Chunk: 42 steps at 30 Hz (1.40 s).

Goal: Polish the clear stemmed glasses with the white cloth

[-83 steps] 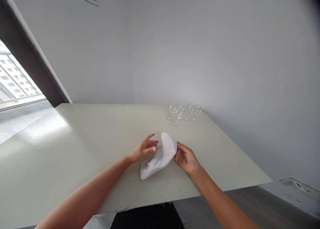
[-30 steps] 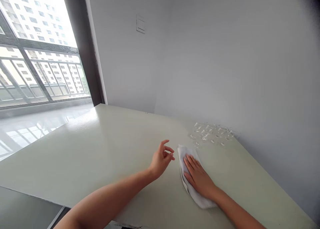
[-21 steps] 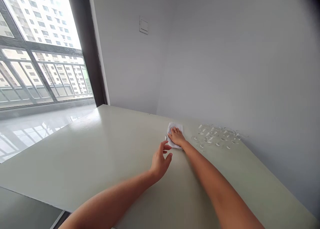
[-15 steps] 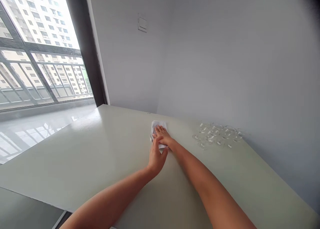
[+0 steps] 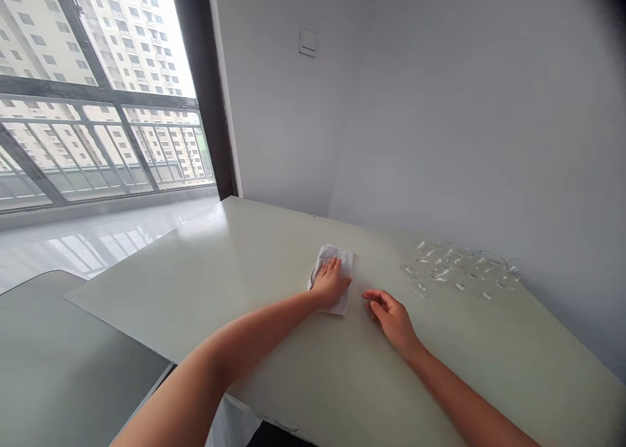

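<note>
A folded white cloth (image 5: pixel 342 262) lies on the pale, glossy tabletop (image 5: pixel 264 258). My left hand (image 5: pixel 330 283) presses flat on it from above, fingers stretched forward, covering its middle. To the right of the cloth, my right hand (image 5: pixel 394 321) is held over the table, apart from the cloth. Its fingers are loosely bent, the thumb stands away from them, and nothing shows between them.
Several clear glasses (image 5: pixel 457 264) stand grouped at the table's back right, close to the grey wall (image 5: pixel 464 121). A grey panel-like surface (image 5: pixel 73 343) lies at the lower left. Beyond the table are a shiny floor (image 5: pixel 88 245) and a large window.
My right hand has left the cloth and moved right and nearer. My left hand has gone onto the cloth. The cloth has shifted slightly nearer, and the view has turned left.
</note>
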Each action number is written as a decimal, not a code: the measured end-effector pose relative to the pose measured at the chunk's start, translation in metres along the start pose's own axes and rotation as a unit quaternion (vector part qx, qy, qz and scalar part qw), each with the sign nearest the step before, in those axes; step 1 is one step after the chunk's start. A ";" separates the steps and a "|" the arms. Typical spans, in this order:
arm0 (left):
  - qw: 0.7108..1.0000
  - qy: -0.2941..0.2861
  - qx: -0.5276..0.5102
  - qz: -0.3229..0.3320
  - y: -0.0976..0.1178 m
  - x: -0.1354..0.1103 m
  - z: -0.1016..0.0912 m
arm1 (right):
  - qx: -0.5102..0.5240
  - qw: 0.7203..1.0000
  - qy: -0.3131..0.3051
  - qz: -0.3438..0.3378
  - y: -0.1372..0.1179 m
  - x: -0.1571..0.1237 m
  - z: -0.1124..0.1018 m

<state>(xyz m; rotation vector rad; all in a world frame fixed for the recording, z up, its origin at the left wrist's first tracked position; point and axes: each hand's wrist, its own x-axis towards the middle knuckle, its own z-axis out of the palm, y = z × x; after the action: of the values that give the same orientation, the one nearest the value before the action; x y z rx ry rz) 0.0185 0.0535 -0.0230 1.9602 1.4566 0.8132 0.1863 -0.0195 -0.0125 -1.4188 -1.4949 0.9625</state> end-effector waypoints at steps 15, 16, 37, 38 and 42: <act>0.960 -0.010 0.254 -0.117 -0.135 0.027 -0.207 | 0.076 0.995 -0.037 0.056 0.007 -0.031 -0.013; 0.952 0.000 0.269 -0.146 -0.147 0.012 -0.228 | 0.076 0.995 -0.040 0.058 0.008 -0.031 -0.013; 0.934 -0.056 0.352 -0.006 -0.107 -0.148 -0.183 | 0.110 0.993 -0.003 0.045 0.005 -0.024 -0.004; 0.936 -0.068 0.344 0.018 -0.096 -0.139 -0.169 | 0.122 0.992 0.000 0.045 0.004 -0.024 -0.003; 0.939 -0.118 0.304 0.108 -0.050 -0.108 -0.108 | 0.161 0.986 0.031 0.036 0.000 -0.024 -0.006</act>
<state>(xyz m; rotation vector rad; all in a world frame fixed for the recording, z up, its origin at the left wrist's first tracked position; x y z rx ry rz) -0.1177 -0.0295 -0.0042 2.6037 1.4742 0.1910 0.1916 -0.0431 -0.0120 -1.2619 -1.1869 1.1370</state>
